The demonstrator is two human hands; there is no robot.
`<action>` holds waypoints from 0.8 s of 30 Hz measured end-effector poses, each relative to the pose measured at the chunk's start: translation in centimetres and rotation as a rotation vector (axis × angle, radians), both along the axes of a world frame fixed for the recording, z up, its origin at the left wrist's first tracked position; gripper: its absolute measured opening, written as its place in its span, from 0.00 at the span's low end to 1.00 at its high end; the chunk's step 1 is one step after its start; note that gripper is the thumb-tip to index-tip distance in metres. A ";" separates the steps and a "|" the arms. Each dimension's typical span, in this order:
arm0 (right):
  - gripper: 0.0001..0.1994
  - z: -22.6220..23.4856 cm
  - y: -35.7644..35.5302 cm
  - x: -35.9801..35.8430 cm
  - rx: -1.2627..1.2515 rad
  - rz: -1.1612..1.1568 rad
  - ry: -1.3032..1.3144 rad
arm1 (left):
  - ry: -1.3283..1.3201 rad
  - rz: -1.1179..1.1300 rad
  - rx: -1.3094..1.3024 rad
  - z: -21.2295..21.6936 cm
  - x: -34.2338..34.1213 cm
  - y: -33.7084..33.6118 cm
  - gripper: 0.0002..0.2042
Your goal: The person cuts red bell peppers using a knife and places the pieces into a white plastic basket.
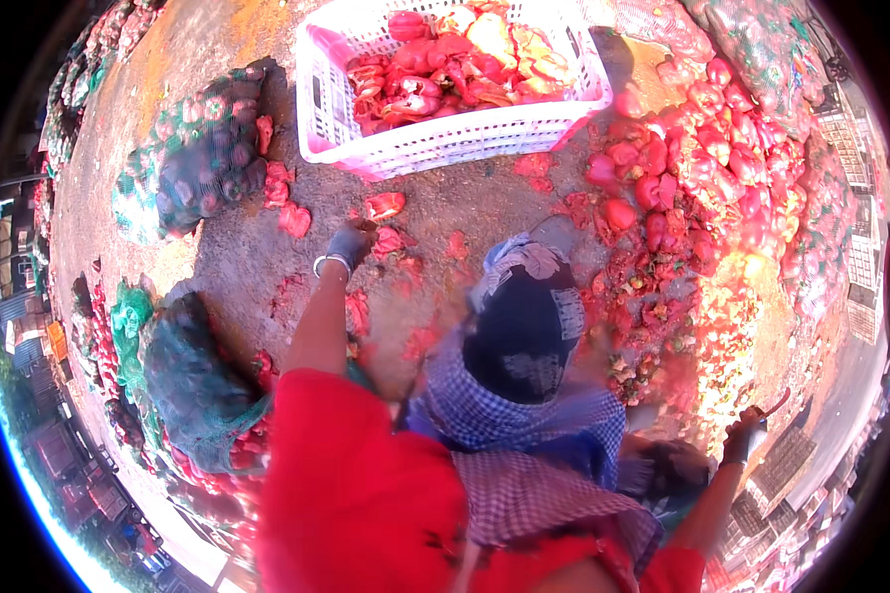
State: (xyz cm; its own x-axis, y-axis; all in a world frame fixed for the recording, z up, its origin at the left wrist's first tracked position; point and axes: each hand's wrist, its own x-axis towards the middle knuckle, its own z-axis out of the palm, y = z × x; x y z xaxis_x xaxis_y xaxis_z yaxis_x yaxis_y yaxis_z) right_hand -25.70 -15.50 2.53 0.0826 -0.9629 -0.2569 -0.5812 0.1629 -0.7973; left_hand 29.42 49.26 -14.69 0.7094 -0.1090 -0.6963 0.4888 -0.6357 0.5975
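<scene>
Two arms flung wide! Over on the left, the left hand [349,244] reaches just beside a red pepper piece [385,206], finger spread and any hold impossible to tell; out right, the right hand [747,432] curls around a thin curved object [780,402]. Red peppers [717,163] heap far right, beside a loaded white crate [445,151].

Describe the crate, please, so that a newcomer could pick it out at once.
Find the large red pepper heap on the picture's right. Left of it, at the top, sits the crate, holding pepper pieces. Unlike the net sacks, it has stiff, whitish, slotted walls.
</scene>
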 end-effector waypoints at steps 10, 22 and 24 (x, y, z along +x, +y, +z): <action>0.07 4.6 4.3 12.9 -0.091 0.055 0.093 | -0.220 0.367 0.326 -15.5 3.3 -0.8 0.26; 0.10 2.0 4.3 14.8 -0.202 0.013 0.406 | -0.185 0.049 0.457 -21.6 4.6 -3.2 0.26; 0.08 0.4 2.3 9.4 -0.300 0.033 0.411 | -0.105 -0.083 0.519 -23.2 4.5 -5.0 0.26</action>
State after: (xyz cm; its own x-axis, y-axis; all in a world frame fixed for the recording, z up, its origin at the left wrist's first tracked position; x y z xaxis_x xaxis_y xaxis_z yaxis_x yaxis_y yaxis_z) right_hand -16.35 -13.24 2.90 0.0644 -0.9978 0.0126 -0.8575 -0.0618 -0.5107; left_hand 33.90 44.26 -37.91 0.7818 0.1719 -0.5994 0.3789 -0.8944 0.2377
